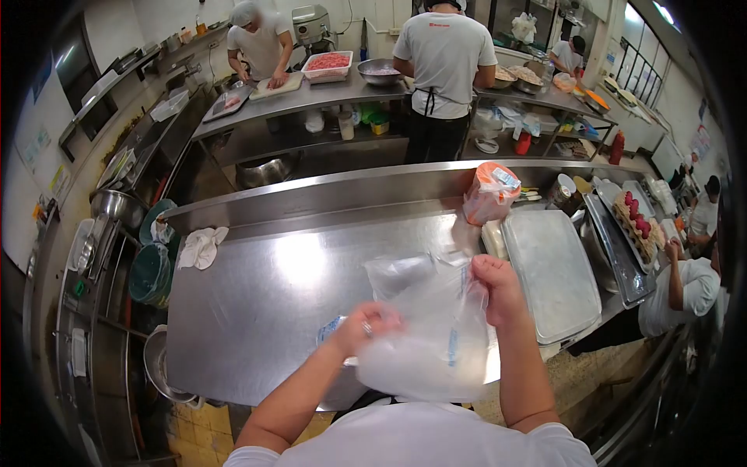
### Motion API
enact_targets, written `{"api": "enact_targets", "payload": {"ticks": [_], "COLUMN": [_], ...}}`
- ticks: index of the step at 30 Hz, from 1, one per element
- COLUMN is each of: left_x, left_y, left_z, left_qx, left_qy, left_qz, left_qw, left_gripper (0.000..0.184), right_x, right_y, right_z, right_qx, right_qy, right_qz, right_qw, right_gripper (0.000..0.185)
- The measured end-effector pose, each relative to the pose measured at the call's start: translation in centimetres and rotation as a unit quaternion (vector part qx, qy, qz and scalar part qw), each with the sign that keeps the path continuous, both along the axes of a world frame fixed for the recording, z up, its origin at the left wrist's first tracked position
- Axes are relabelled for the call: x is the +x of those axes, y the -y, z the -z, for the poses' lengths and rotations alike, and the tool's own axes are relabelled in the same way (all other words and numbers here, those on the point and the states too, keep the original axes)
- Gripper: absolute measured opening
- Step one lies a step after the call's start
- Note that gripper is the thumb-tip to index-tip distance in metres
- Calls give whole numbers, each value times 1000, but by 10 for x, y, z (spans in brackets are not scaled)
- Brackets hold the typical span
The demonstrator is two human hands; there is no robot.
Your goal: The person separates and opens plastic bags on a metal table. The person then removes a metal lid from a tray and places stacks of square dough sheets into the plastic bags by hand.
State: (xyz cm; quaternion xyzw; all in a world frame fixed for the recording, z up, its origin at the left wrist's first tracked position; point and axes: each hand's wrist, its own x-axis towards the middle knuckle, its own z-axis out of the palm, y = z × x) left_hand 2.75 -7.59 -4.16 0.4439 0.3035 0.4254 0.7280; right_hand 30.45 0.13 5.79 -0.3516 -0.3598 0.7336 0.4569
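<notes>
A clear plastic bag (428, 335) with faint blue print hangs between my two hands above the steel table, close to my body. My right hand (502, 288) pinches its upper right edge, thumb on top. At the left side of the bag is my left hand (369, 327), a ring on one finger. Its curled fingers are closed on the film and somewhat blurred by motion. Partly hidden behind my left wrist, a small piece with blue print (331, 330) lies on the steel.
The steel table (249, 327) carries a white cloth (203, 247), an orange plastic-wrapped roll (492, 194), a lidded tray (551, 272) and egg cartons (634, 222). Green buckets (150, 274) stand left. Several co-workers are nearby; one cuts at a board (276, 86) beside a tub of meat (327, 64).
</notes>
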Motion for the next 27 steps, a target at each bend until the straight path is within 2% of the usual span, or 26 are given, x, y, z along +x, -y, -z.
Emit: {"api": "enact_targets", "payload": {"ticks": [1, 3, 4, 6, 7, 9, 10, 13, 15, 16, 19, 20, 22, 25, 27], "left_x": [-7, -22, -23, -22, -18, 1, 19, -18, -3, 2, 5, 5, 7, 3, -2], "left_y": [-7, -33, -44, -57, -59, -71, -85, -85, -81, -82, -83, -76, -68, -38, -15], "left_z": [6, 2, -12, -45, -31, 31, 58, 161, 186, 188, 185, 182, 154, 110, 129], "left_qx": [-42, 80, -17, -204, -226, -267, -250, -319, -382, -408, -392, -396, -395, -380, -318], "left_qy": [105, 237, 282, 362, 322, 236, 210, 233, 124, 67, 78, 89, 109, 95, 27], "left_qz": [-89, -73, -35, 41, -27, -165, -246, -106, -178, -211, -220, -240, -276, -321, -363], "left_qw": [990, 966, 959, 909, 919, 920, 913, 913, 898, 885, 890, 882, 870, 862, 875], "left_gripper": [20, 22, 24, 29, 32, 38, 28, 23, 21, 22, 22, 21, 22, 23, 28], "right_x": [-3, -11, -17, -31, -36, -43, -44, -50, -51, -52, -50, -45, -40, -14, -17], "right_y": [-5, -15, -23, -45, -60, -72, -73, -65, -62, -65, -73, -67, -58, -33, -2], "right_z": [-2, -4, 2, 51, 80, 149, 172, 201, 236, 247, 261, 258, 219, 243, 240], "right_qx": [3, 8, 21, 63, 85, 70, 61, -35, -78, -98, -113, -116, -111, -60, -70], "right_qy": [26, 80, 138, 231, 276, 330, 356, 354, 383, 396, 345, 344, 338, 422, 538], "right_qz": [1, 3, -4, 49, 75, 95, 105, 98, 82, 77, 54, 43, 26, -21, -178], "right_qw": [1000, 997, 990, 970, 954, 937, 927, 929, 917, 910, 930, 931, 934, 904, 821], "right_gripper": [19, 19, 23, 28, 30, 33, 34, 33, 32, 31, 36, 35, 34, 47, 51]}}
